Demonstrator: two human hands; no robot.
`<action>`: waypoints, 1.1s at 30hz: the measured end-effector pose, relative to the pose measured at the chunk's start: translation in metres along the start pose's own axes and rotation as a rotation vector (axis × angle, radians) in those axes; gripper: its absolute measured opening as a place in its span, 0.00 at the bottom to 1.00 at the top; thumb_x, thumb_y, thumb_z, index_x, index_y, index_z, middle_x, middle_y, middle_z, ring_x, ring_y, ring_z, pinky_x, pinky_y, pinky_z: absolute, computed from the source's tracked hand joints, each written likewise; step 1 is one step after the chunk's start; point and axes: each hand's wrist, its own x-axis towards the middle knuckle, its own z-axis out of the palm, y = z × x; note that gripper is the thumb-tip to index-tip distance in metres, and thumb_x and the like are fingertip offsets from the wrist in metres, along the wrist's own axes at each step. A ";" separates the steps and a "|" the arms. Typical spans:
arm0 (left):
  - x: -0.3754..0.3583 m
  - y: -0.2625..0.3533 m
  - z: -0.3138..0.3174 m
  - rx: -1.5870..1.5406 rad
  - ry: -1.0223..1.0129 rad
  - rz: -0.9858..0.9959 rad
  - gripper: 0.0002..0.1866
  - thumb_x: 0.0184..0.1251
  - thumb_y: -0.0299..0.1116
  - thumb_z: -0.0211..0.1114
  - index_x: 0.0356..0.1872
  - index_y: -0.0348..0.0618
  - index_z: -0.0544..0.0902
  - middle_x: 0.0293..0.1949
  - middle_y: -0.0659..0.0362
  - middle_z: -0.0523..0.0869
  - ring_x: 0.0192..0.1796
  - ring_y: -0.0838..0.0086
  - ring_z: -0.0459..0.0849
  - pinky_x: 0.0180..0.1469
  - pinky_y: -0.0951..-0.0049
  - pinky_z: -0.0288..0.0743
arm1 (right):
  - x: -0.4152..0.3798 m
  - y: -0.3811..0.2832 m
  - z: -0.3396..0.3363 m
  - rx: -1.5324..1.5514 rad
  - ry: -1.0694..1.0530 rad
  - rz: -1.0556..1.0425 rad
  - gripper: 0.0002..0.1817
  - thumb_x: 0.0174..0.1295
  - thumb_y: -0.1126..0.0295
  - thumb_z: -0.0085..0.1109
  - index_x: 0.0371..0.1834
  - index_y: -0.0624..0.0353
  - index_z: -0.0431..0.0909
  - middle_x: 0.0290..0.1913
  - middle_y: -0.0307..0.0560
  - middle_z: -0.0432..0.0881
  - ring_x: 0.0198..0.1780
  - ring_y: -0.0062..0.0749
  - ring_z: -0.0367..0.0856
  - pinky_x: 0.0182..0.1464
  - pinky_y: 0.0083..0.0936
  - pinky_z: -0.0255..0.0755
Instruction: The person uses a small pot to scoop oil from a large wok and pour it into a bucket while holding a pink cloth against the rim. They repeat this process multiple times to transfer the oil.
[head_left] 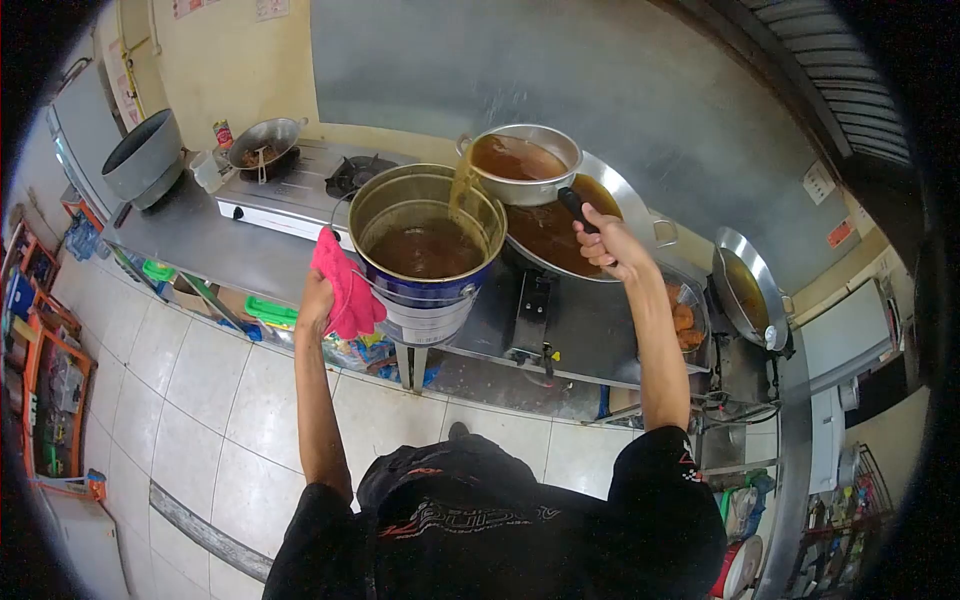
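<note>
text: none legible | shirt print [470, 518] blurred | wall signs [840, 234] unreadable

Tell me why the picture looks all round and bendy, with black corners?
Head view: a fisheye lens bends the counter and floor tiles and blackens the corners; the steel wall shows soft glare; the right hand tipping the saucepan over the bucket looks sharp.

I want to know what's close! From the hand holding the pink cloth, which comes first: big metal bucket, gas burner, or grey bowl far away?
1. Big metal bucket, right beside the left hand.
2. Black gas burner, behind it on the counter.
3. Large grey bowl, at the counter's far left end.
</note>
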 end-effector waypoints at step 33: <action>-0.007 0.004 -0.002 0.143 -0.001 0.064 0.10 0.59 0.21 0.51 0.36 0.36 0.81 0.31 0.61 0.84 0.32 0.77 0.81 0.35 0.74 0.76 | 0.007 0.035 0.044 -1.011 0.290 -0.535 0.27 0.72 0.53 0.41 0.25 0.67 0.70 0.16 0.50 0.73 0.16 0.35 0.71 0.23 0.33 0.64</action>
